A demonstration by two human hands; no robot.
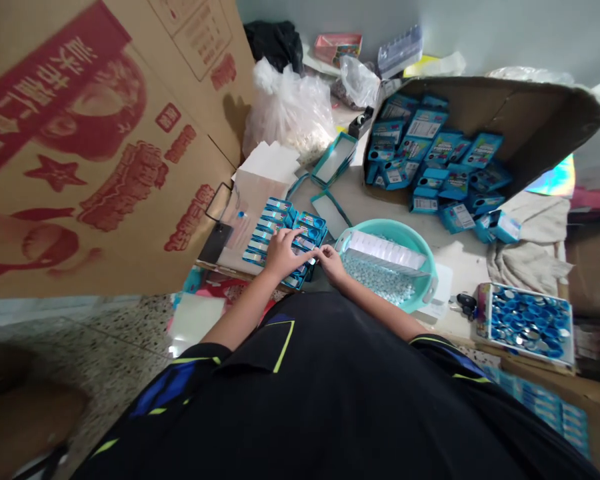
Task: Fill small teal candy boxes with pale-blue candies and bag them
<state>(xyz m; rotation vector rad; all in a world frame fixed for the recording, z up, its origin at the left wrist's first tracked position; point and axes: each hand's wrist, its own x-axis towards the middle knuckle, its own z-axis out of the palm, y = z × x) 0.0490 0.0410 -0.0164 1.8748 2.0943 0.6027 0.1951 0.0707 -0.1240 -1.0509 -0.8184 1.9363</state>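
Several small blue boxes (265,239) stand in rows on the table in front of me. My left hand (281,255) rests over these rows with its fingers apart, its thumb reaching toward the other hand. At the right edge of the rows my right hand (331,263) is closed in a pinch, its fingertips meeting the left thumb. Whatever lies in that pinch is too small to make out. Just right of it is a turquoise basin (433,257) holding small pale blue pieces (380,280) and a clear divided tray (387,248).
A big cardboard carton (130,147) rises at the left. Another carton (530,120) lies on its side at the back right, blue boxes (430,153) spilling out. A shallow box (525,323) of blue, shiny round pieces sits at the right. Plastic bags (295,110) stand behind.
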